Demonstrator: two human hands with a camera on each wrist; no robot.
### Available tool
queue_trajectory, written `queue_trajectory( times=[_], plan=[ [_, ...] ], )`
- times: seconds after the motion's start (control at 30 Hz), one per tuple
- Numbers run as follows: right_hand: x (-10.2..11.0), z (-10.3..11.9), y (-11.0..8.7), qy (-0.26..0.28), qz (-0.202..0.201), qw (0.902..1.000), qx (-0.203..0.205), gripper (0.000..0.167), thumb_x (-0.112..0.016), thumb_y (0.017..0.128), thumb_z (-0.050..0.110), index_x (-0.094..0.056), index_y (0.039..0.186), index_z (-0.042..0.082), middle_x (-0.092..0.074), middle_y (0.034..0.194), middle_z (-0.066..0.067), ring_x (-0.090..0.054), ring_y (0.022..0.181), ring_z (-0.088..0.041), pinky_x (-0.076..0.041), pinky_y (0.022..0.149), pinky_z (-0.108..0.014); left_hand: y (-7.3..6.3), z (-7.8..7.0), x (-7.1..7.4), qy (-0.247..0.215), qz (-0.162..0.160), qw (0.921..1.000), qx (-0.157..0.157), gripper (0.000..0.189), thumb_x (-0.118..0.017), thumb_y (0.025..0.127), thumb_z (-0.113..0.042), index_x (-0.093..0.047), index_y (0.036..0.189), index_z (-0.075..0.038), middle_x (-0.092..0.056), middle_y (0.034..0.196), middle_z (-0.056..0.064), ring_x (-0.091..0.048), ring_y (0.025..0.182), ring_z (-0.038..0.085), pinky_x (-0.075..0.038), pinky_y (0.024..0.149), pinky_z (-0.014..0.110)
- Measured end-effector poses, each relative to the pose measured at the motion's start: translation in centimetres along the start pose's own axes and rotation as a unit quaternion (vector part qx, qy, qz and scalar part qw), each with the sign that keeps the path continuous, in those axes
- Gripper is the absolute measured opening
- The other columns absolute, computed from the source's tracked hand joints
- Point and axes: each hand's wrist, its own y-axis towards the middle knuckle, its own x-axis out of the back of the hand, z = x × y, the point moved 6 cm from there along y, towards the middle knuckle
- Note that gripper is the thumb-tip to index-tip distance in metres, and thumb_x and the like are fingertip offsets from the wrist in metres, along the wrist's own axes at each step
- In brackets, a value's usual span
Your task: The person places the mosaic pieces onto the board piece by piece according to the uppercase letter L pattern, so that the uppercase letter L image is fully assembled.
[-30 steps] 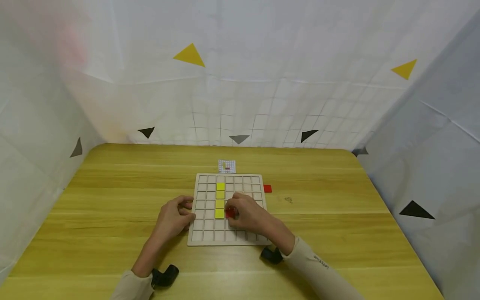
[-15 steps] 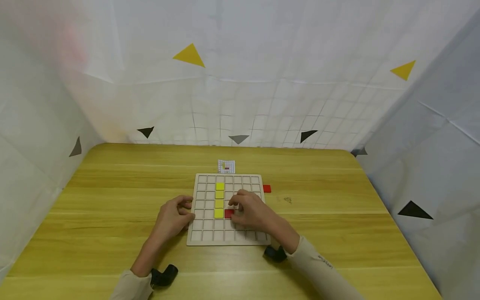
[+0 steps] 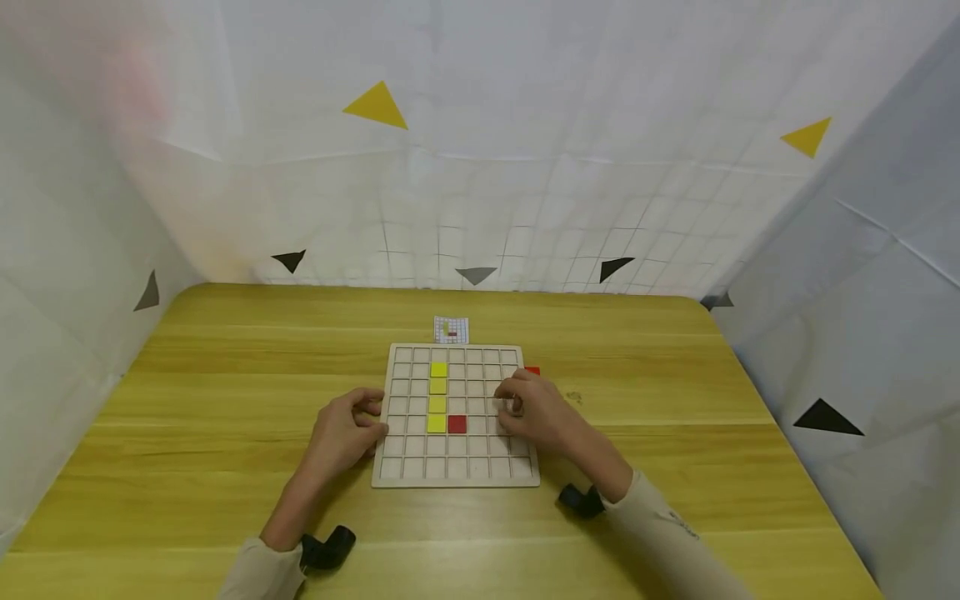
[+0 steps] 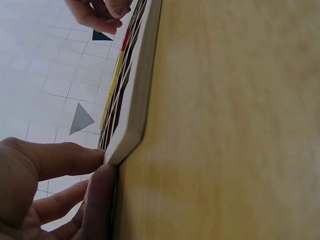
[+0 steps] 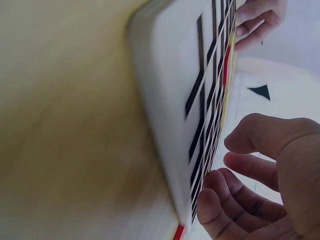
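My left hand (image 3: 341, 433) holds the left edge of a pale wooden grid board (image 3: 457, 470); in the left wrist view its thumb (image 4: 70, 160) meets the rim and another finger (image 4: 100, 200) lies along the side. Inside the grid, several yellow tiles (image 3: 437, 387) form a column. One red tile (image 3: 457, 424) sits right of the lowest yellow one. Over the board's right side hovers my right hand (image 3: 543, 412), fingers loosely bent with nothing between them. Another red tile (image 3: 532, 370), partly covered by that hand, lies on the table beside the board's right edge.
A small printed grid card (image 3: 452, 330) lies just behind the board. The wooden table (image 3: 247, 367) is bounded by white sheets (image 3: 570, 100) behind and at both sides. Each wrist carries a black device (image 3: 328, 548).
The fingers of my right hand have let go of the red tile, leaving it in the grid. That hand has moved right across the board. My left hand has stayed at the left edge.
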Motion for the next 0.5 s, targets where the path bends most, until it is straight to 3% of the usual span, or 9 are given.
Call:
queue_trajectory(
  times=[0.23, 0.5],
  plan=[
    [1.5, -2.5, -1.3, 0.009, -0.008, 0.9987, -0.049, 0.018, -0.073, 0.082, 0.002, -0.073, 0.099, 0.004, -0.062, 0.092, -0.004, -0.059, 0.077, -0.019, -0.051, 0.065, -0.028, 0.0, 0.0, 0.0, -0.002, 0.001, 1.0, 0.001, 0.048, -0.074, 0.084, -0.001, -0.062, 0.129, -0.001, -0.063, 0.11, 0.014, -0.067, 0.087, 0.021, -0.057, 0.059, 0.033],
    [2.9, -5.6, -2.2, 0.0, -0.043, 0.9973, -0.059, 0.021, -0.075, 0.08, 0.0, -0.072, 0.101, 0.0, -0.064, 0.098, -0.01, -0.062, 0.079, -0.021, -0.054, 0.066, -0.032, 0.0, 0.0, 0.0, -0.001, 0.001, 1.0, -0.007, 0.047, -0.073, 0.083, 0.0, -0.062, 0.129, -0.001, -0.063, 0.109, 0.014, -0.066, 0.086, 0.021, -0.057, 0.058, 0.032]
  ],
)
